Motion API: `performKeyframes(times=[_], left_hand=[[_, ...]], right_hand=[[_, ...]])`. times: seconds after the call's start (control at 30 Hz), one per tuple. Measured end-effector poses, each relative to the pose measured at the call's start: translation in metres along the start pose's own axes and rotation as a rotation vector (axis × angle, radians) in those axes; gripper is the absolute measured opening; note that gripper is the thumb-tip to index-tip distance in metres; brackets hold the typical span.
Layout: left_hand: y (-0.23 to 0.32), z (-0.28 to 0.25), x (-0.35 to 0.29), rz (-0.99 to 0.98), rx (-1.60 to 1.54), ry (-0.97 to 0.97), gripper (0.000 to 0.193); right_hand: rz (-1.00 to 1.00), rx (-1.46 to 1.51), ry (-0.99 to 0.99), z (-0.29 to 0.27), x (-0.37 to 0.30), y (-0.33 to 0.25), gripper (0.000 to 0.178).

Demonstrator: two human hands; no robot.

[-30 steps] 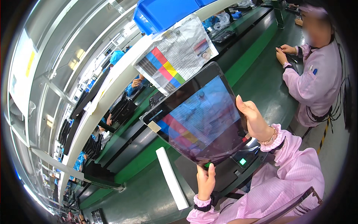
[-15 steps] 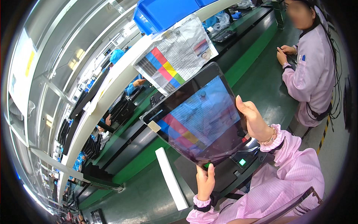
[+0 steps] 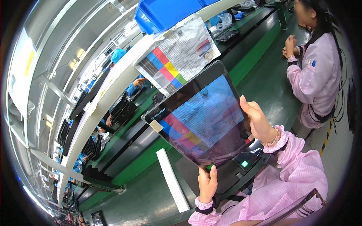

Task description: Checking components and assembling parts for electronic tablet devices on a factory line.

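A black tablet-like device [image 3: 205, 116] is tilted up before me, gripped by both hands. My left hand [image 3: 207, 184] closes on its lower edge, the thumb by a small green spot. My right hand [image 3: 260, 122] grips the right edge with its thumb up along the frame. On the lit screen is a live-looking picture of the test sheet [image 3: 177, 56] hanging just behind it, which carries dense print and coloured blocks. A piece of tan tape [image 3: 156, 126] sticks to the device's left corner. Below the device lies a black unit [image 3: 247, 158] with a green-lit square.
A long white strip [image 3: 173, 180] lies on the green bench [image 3: 139, 201] to the left. A blue bin [image 3: 169, 15] sits above the sheet. At the right, a co-worker in pink [image 3: 316, 71] sits by the bench. A pale curved rail [image 3: 81, 128] runs along the left.
The device has shifted very slightly, still in both hands. At the right, the co-worker has turned the head and raised the hands closer to the body.
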State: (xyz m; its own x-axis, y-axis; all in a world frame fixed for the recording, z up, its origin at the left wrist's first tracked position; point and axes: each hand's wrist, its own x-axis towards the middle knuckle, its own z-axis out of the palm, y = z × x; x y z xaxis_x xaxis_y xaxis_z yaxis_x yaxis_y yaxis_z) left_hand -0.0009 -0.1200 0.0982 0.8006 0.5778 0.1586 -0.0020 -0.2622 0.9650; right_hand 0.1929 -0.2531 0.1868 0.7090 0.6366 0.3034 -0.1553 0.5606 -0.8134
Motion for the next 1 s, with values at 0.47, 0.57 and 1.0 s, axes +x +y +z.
performKeyframes(times=[0.47,0.57,1.0], left_hand=[[-0.008,-0.005,0.002,0.081,0.085,-0.002,0.037],[-0.008,-0.012,0.004,0.105,0.197,-0.050,0.043],[-0.012,-0.063,0.022,0.034,-0.116,0.315,0.038]], right_hand=[[-0.016,0.036,-0.018,-0.002,0.003,0.001,0.048],[-0.158,0.045,0.086,0.020,0.009,0.002,0.050],[0.490,-0.100,-0.005,0.017,-0.013,0.102,0.038]])
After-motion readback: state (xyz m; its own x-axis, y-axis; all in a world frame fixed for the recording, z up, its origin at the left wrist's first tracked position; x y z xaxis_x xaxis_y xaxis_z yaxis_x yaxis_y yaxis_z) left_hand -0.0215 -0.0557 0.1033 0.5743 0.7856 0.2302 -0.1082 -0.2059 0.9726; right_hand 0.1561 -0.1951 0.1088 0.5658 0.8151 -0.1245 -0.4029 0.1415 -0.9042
